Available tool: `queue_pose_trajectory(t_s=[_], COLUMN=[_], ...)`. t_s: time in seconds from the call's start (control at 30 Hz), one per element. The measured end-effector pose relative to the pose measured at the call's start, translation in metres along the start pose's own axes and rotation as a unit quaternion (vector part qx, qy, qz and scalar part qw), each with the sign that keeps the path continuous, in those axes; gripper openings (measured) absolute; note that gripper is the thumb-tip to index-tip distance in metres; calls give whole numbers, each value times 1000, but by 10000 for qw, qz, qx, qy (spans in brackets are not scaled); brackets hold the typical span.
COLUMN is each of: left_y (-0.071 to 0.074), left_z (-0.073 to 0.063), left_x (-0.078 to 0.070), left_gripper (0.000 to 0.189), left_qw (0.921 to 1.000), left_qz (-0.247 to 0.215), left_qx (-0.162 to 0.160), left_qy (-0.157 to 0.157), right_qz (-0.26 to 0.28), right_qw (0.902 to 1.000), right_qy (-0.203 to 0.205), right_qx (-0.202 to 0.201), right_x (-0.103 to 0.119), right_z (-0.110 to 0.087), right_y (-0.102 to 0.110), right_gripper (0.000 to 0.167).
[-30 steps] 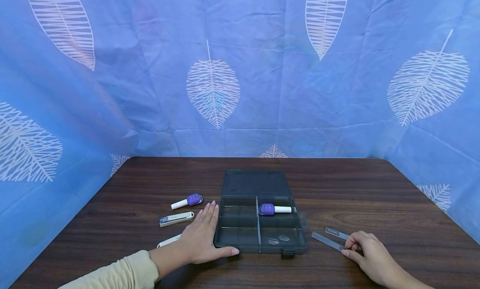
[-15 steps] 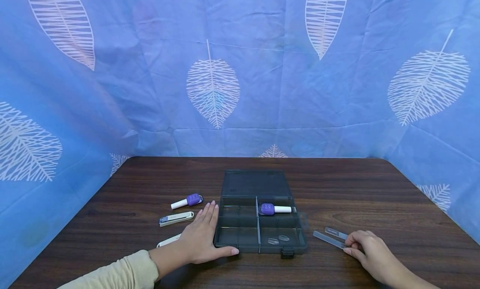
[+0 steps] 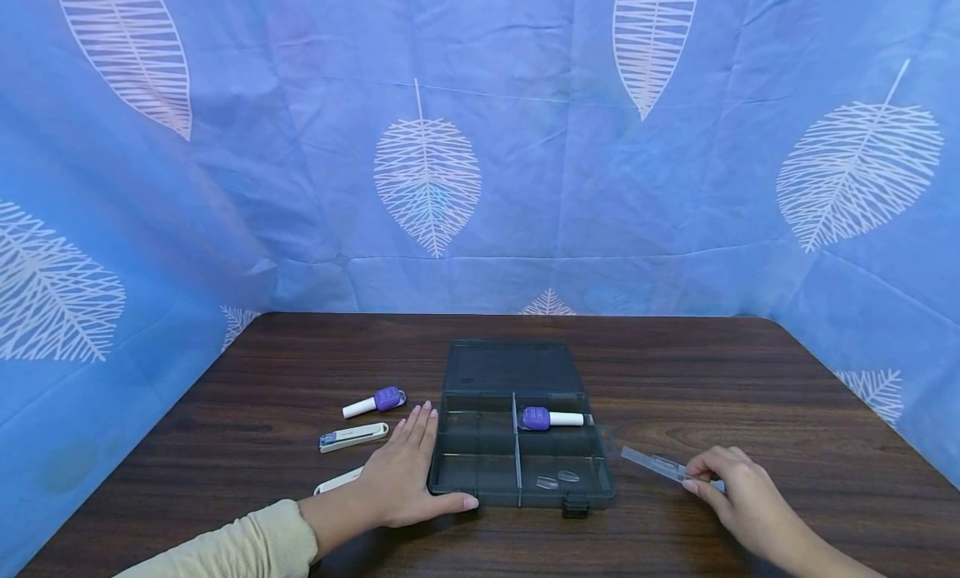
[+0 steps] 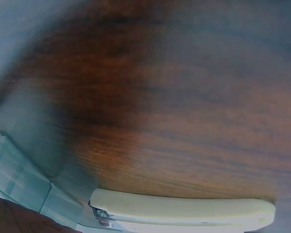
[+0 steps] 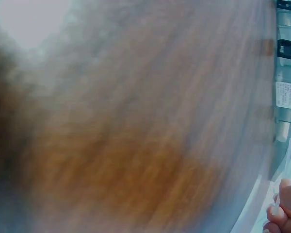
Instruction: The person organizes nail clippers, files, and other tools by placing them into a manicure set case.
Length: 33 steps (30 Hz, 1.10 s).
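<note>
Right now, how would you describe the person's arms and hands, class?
A cream sleeve with a banded cuff covers the arm above the left hand. The right hand has a bare forearm where visible. No gloves or rings show.

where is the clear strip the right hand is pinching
In the head view, the clear strip is just right of the open box, in the right hand, with its free end pointing toward the box.

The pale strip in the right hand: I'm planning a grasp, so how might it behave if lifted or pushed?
The pale strip is probably stiff, since it extends straight from the right hand. Being thin and narrow, it's likely light. Its flat shape suggests sliding, not rolling.
</note>
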<state>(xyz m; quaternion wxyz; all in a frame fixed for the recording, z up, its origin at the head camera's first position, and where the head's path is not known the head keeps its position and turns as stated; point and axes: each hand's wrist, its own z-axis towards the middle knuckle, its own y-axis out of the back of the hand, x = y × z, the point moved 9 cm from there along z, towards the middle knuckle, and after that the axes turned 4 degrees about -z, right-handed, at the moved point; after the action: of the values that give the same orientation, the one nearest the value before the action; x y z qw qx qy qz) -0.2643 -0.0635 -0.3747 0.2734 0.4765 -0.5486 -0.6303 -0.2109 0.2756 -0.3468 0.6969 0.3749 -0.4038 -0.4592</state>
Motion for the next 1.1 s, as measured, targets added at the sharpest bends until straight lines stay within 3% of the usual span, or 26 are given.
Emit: queue_pose_trajectory(t_s=[0.2, 0.33, 1.1], left_y=[0, 1, 0], left_z=[0, 0, 0], left_x=[-1, -2, -1], left_gripper=[116, 116, 115], left_qw=[10000, 9999, 9998], left_qz=[24, 49, 66], left_qx=[-17, -91, -96], left_qy=[-35, -104, -144], right_qz=[133, 178, 720], right_qw=[9973, 9956, 9873], right_qy=[392, 483, 1104], right_qx=[-598, -787, -883], right_x=[10, 14, 52], right_z=[2, 4, 22], right_y=[11, 17, 19], right_gripper=[23, 26, 25])
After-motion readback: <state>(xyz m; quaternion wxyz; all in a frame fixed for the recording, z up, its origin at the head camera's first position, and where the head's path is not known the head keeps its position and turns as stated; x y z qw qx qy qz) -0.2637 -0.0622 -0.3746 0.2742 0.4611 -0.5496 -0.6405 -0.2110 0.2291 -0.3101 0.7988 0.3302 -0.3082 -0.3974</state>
